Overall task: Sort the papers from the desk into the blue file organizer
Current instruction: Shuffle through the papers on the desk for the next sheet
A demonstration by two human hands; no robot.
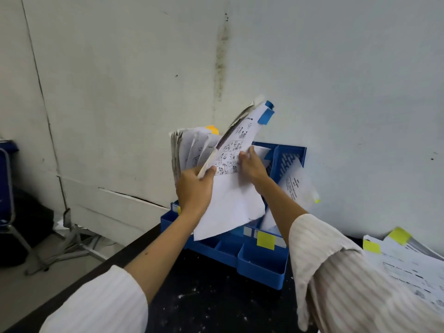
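Left hand [195, 186] grips lower edge of paper bundle [230, 150], held tilted above blue file organizer [262, 263]. Right hand [252, 164] pinches bundle's front comic-printed sheet. Blue tab [265, 116] at bundle top. Paper stack with yellow tabs [408, 263] right of organizer, on dark desk [204, 296].

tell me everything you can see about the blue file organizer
The blue file organizer looks like plastic. It stands on the dark desk against the wall, with upright slots behind, a perforated side panel on the right and small open compartments in front. A yellow sticky note marks its front. Papers fill the slots, and both hands work a bundle above it.
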